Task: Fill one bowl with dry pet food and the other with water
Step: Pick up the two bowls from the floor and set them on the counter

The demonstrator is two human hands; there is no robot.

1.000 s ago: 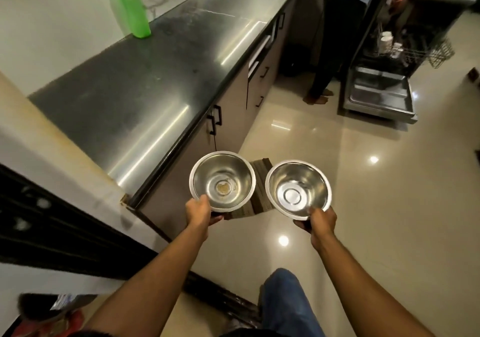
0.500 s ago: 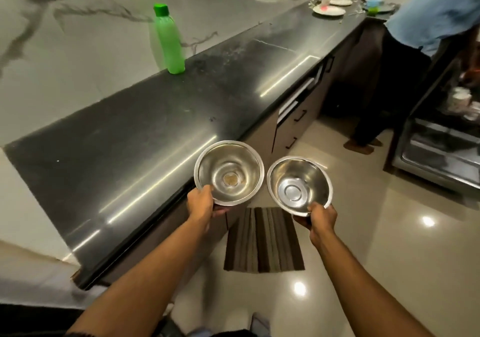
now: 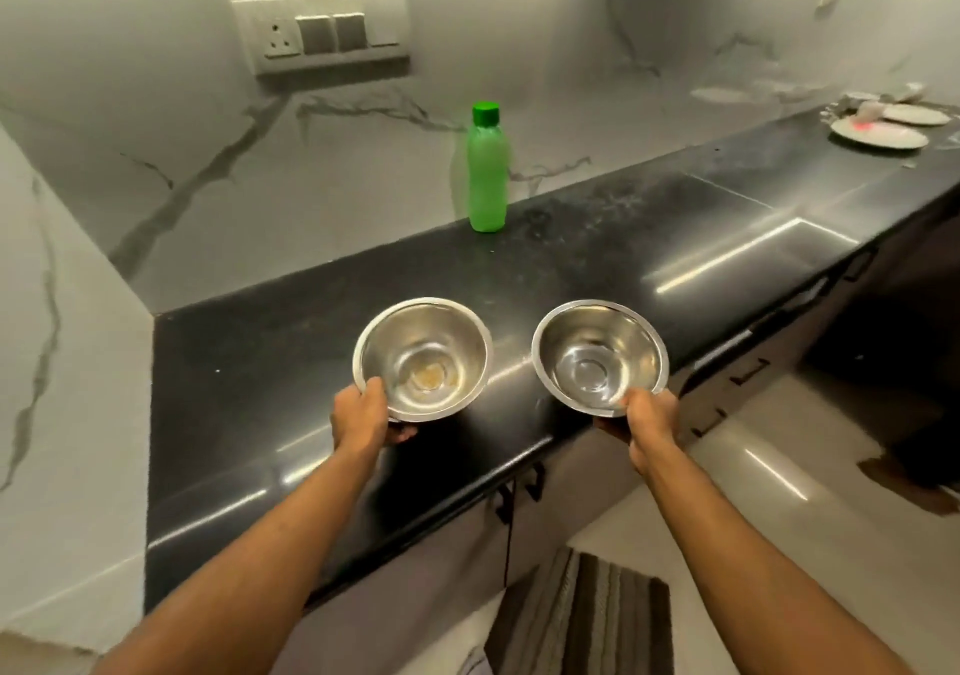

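Over the black counter (image 3: 270, 362) — two steel bowls, left bowl (image 3: 423, 357) and right bowl (image 3: 600, 357), near rims gripped by the hands, left hand (image 3: 361, 414) and right hand (image 3: 649, 414), apparently held aloft.

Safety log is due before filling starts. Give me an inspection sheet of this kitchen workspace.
Surface: glossy black stone countertop, pale dusty smears near its middle.
Job's things: two round stainless steel bowls; left steel bowl has yellowish residue at its base, right steel bowl looks clean. No food or water in either.
Clutter: green plastic bottle with green cap upright by the wall; white plates at the far right.
Grippers: left hand grips the left bowl's near rim; right hand grips the right bowl's.
Cables: nothing seen.
Surroundings: marble-pattern wall, switch panel with socket, striped floor mat.
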